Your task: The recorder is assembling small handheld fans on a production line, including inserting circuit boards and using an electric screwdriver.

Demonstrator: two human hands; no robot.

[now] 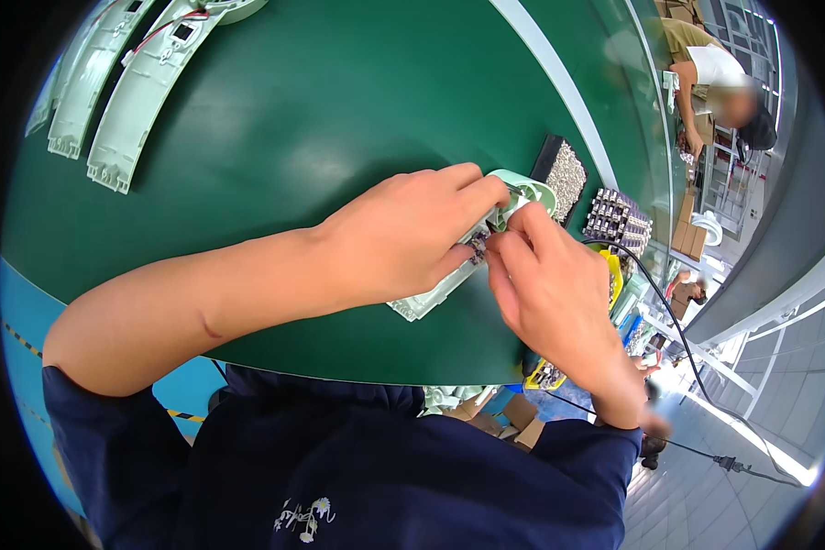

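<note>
A pale green plastic housing [422, 302] lies on the green table under both my hands, its ringed end [539, 191] pointing to the far right. My left hand [422, 220] is closed over the housing, thumb and fingers bent around its edge. My right hand [550, 275] meets it from the right, thumb and index finger pinched at the middle of the housing. Between the fingertips shows a small dark part [478, 242], perhaps a circuit board; the fingers cover most of it. What the right fingertips pinch is too small and hidden to name.
More pale green housings [142, 119] with wires lie at the far left. Right of my hands are a black tray of small metal parts [564, 174], a block of stacked small components [618, 220] and yellow bins [545, 376]. A black cable [660, 302] hangs there. Another person [706, 73] works at the far right.
</note>
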